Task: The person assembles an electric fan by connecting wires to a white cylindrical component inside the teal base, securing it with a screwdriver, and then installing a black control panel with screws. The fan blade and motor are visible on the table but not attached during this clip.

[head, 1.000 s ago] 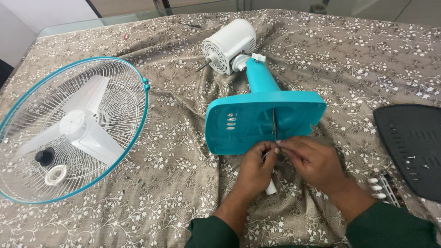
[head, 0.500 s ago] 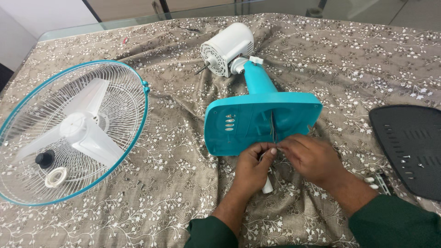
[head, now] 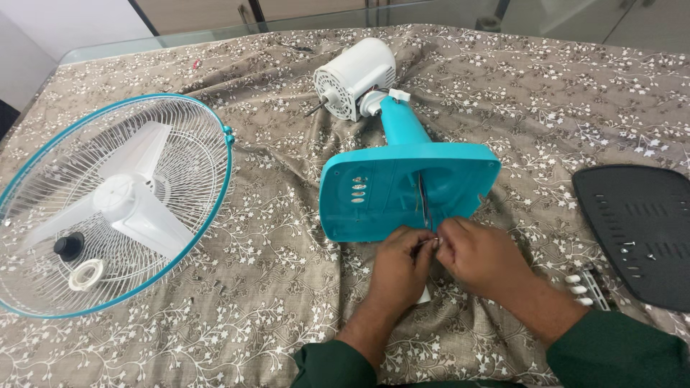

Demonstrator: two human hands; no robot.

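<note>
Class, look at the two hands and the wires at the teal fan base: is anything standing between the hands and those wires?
Nothing visible does. The left hand and right hand meet fingertip to fingertip at the wires at the lower edge of the teal fan base.

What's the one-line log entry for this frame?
left hand: pinching wires | right hand: pinching same wires | site: teal fan base underside, tipped on cloth | nearby: grille with blade, black cover

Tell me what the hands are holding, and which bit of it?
Both the left hand and the right hand pinch the thin wires at their lower ends, where these come out of the open underside of the turquoise plastic fan base.
</note>
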